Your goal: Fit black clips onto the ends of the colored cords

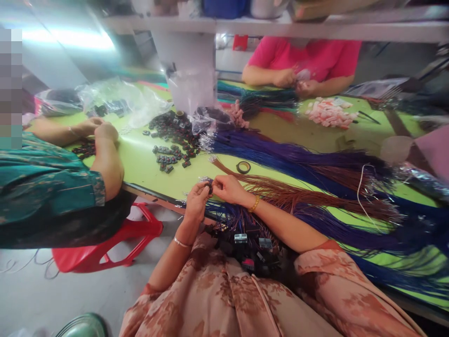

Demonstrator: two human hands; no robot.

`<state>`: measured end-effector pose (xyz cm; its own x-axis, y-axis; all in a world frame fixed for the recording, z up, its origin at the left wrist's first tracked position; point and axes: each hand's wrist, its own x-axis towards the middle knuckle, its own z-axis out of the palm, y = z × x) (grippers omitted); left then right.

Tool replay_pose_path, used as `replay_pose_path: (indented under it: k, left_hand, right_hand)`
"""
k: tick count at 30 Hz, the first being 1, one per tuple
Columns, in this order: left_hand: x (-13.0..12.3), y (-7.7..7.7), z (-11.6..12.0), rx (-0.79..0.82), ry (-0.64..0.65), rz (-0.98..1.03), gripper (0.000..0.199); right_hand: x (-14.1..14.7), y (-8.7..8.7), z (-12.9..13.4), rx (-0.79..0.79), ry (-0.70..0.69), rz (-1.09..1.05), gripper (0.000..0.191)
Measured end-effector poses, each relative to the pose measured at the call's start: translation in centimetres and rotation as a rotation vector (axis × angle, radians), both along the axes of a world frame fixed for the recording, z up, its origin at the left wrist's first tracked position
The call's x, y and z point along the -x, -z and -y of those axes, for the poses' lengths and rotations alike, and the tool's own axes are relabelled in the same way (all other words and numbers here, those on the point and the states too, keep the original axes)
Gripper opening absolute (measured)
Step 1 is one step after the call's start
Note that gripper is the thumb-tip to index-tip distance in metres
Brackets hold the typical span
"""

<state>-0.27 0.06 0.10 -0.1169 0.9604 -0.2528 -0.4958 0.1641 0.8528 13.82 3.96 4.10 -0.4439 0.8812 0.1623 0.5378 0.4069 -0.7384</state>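
Left hand (pixel 196 201) pinching small black plastic part (pixel 210 188) between fingertips, held at near edge of yellow-green tabletop (pixel 149 175). Right hand (pixel 228 188) right up against it, fingers bunched; can't tell if gripping part or wire. Black ring-shaped tape roll (pixel 237 167) just beyond right hand. Long thin brown wires (pixel 308 194) beside right wrist. Loose pile of small black connectors (pixel 175 133) farther off, left of tape.
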Motion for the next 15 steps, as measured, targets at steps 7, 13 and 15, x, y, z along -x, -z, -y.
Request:
replay_pose_path:
  k: [7,13,15]
  left_hand:
    - [-3.4,-4.1,5.0,-0.544,0.030,-0.686,0.020]
    - [-8.6,-3.5,8.0,-1.069,0.783,-1.012,0.033]
    - [-9.3,-2.9,8.3,-1.140,0.851,-1.055,0.036]
  right_hand:
    - [-1.5,-1.7,-2.7,0.180,-0.029,-0.084,0.019]
    - [1.8,-2.2,-1.0,0.108,-0.265,0.285,0.011]
    - [3.0,-1.5,-0.1,0.066,-0.228,0.397,0.010]
